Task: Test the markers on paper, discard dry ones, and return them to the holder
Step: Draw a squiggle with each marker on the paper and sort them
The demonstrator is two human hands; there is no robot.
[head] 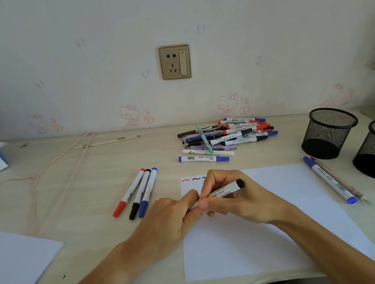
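Black-capped marker [223, 191] crosswise in both hands' grip, left hand [169, 220] and right hand [234, 198] clasping it.

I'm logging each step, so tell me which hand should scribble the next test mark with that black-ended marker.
Right. The right hand already grips the marker by its barrel over the paper, just below the test squiggles. The left hand only pinches the marker's near end, probably the cap.
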